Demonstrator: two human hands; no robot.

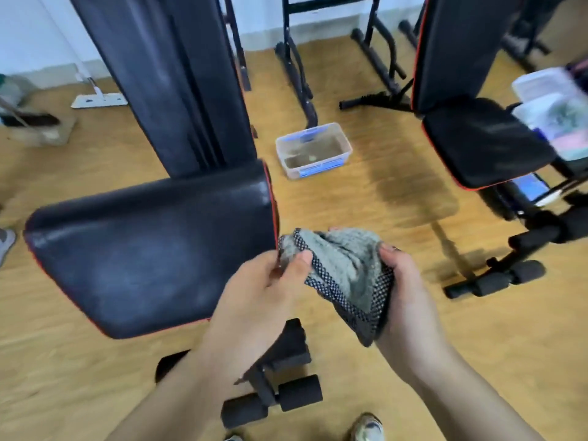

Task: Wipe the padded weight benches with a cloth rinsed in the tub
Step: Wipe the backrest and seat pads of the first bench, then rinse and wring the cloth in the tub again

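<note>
Though motion blur smears the whole view, both my forearms run off the bottom edge and the containers at the right edge are too blurred to read. My left hand [270, 281] pinches one corner of the cloth [342, 275] between thumb and fingers; my right hand [404, 288] is curled around the opposite side, gripping it. Cloth is grey and fluffy with a black dotted mesh border, bunched between my hands, just right of the near bench seat [149, 249]. That seat is black smooth padding, rounded corners, red piping. Beyond the seat, on the wood floor, sits the clear plastic tub [313, 151], rectangular, holding murky water. A second bench [477, 141] stands well right of the seat.
</note>
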